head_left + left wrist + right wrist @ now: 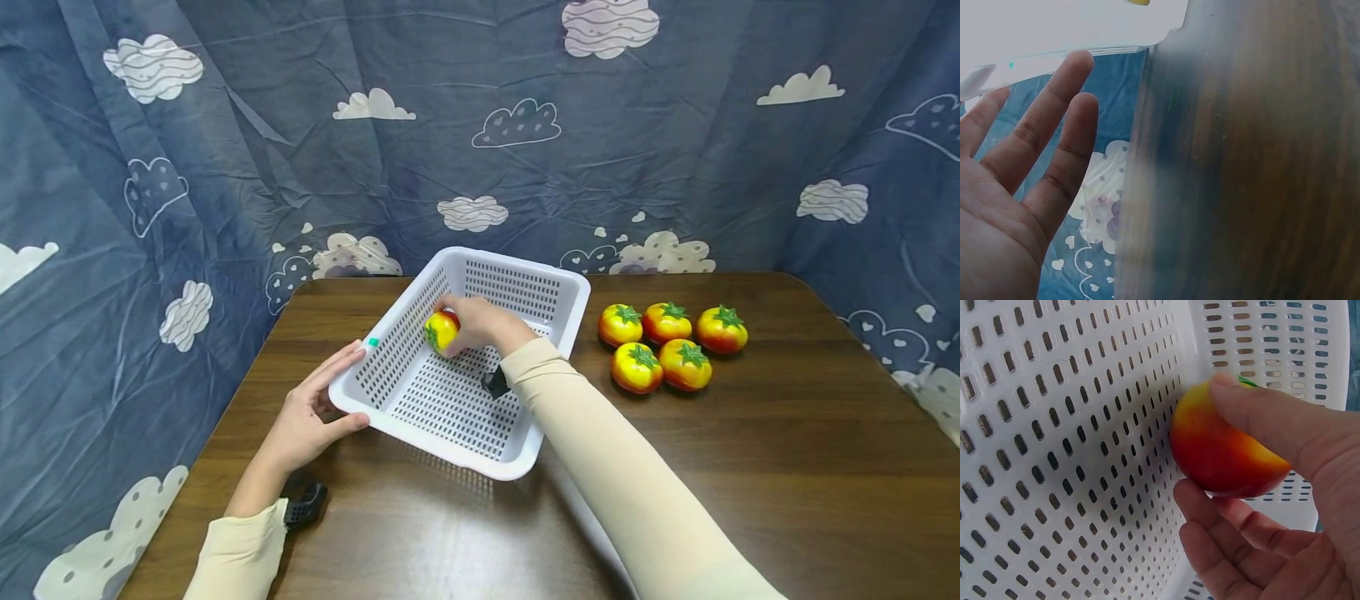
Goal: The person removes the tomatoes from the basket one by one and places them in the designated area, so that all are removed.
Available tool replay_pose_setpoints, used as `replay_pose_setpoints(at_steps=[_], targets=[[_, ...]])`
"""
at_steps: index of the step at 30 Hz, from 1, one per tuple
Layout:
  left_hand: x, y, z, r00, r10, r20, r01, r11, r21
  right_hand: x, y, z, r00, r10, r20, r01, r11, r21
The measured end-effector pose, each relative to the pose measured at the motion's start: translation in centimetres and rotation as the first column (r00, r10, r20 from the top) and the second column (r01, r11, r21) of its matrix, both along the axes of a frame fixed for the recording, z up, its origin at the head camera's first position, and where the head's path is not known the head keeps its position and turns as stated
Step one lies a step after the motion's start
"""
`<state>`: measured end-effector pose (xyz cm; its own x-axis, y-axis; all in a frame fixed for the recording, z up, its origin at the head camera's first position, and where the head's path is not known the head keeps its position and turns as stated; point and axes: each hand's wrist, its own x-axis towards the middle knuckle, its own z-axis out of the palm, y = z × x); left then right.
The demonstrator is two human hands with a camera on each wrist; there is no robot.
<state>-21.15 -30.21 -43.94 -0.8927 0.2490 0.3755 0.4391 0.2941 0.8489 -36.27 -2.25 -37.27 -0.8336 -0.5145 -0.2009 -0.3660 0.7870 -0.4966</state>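
Observation:
A white perforated plastic basket (517,265) sits at an angle on the table. Inside it, near its left wall, my right hand (480,322) holds a yellow-and-red tomato (439,332) with a green leafy top. The right wrist view shows the thumb on one side of the tomato (1222,447) and fingers beneath it. At the basket's near-left corner my left hand (303,423) touches the rim, thumb and fingers spread apart. Its fingers look mostly straight in the left wrist view. Several similar tomatoes (637,367) stand grouped right of the basket.
The brown wooden table (780,450) carries the basket and tomatoes. Behind it hangs a blue curtain (420,175) with white clouds. A small green mark (373,342) shows on the basket's left rim. Black straps are on both wrists.

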Motion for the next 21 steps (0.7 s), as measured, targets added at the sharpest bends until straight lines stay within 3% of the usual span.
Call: replay_pose_setpoints(at_steps=[10, 21], targets=[[0.0, 0.2, 0.1, 1.0, -0.013, -0.007, 0.013, 1.0, 0.011, 0.3, 0.2, 1.1, 1.0, 0.022, -0.016, -0.023, 0.999, -0.037], [0.0, 0.1, 0.0, 1.0, 0.0, -0.006, 0.0, 1.0, -0.006, 0.4, 2.5, 2.0, 0.999, 0.032, -0.02, -0.033, 0.997, -0.066]])
